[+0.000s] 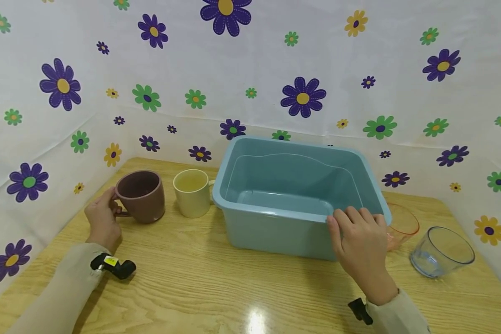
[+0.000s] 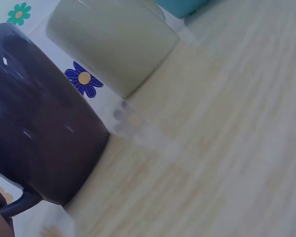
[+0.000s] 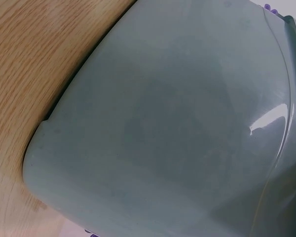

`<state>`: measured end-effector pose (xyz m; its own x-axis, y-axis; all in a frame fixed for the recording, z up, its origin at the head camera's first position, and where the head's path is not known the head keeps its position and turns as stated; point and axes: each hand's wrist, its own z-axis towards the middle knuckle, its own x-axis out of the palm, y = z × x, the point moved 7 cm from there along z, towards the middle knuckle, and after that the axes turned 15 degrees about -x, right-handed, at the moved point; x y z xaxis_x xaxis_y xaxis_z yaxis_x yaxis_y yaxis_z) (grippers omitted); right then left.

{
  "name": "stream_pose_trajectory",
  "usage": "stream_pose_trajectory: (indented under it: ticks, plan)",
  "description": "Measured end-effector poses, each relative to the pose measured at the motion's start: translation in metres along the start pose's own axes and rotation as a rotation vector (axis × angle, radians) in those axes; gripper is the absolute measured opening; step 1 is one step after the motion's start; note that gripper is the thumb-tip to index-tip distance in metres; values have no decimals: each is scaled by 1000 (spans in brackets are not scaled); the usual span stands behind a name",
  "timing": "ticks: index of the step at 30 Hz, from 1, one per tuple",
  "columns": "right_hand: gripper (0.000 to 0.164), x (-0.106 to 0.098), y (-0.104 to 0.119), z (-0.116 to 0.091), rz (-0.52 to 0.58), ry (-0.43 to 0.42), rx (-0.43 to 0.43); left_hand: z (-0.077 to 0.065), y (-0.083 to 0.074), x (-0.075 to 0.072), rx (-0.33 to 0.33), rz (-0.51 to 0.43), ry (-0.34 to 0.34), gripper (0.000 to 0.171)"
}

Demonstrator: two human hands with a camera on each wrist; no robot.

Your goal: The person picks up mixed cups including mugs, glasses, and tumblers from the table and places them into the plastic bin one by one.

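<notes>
My left hand holds a dark plum mug by its handle, at the left of the table. In the left wrist view the mug fills the left side, with a bit of finger at its handle. A cream mug stands just right of it, its handle towards the tub. My right hand grips the front rim of a light blue plastic tub near its right corner, fingers over the edge. The tub's inside looks bare. Its outer wall fills most of the right wrist view.
Right of the tub stands a clear glass with an orange rim, partly hidden by tub and hand. A bluish clear glass is farther right. A flowered white cloth hangs behind and beside the wooden table.
</notes>
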<state>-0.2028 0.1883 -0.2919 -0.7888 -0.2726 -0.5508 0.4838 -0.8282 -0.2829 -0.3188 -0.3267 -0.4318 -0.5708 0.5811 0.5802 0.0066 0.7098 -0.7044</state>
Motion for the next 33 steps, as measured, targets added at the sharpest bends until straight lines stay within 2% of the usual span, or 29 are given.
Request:
stream_pose_trajectory:
  ticks: [10, 17, 26, 28, 30, 31, 33]
  plan:
    - [53, -1, 0, 1, 3, -29, -2, -5, -6, 10, -65, -32, 45, 12]
    - [53, 1, 2, 0, 1, -13, -5, -5, -11, 2, -67, -73, 34, 14]
    - [54, -2, 3, 1, 11, -78, 0, -7, -13, -5, -55, -111, 0, 19]
    - [54, -1, 3, 1, 10, -79, -1, -9, -13, -4, -48, -87, 5, 20]
    - [55, -1, 3, 0, 10, -79, 0, -11, -13, -2, -47, -25, 32, 21]
    - [55, -2, 3, 0, 10, -79, 2, -11, -13, 0, -47, 22, 59, 22]
    - [55, -2, 3, 1, 10, -77, 4, -12, -14, 4, -46, 162, 156, 26]
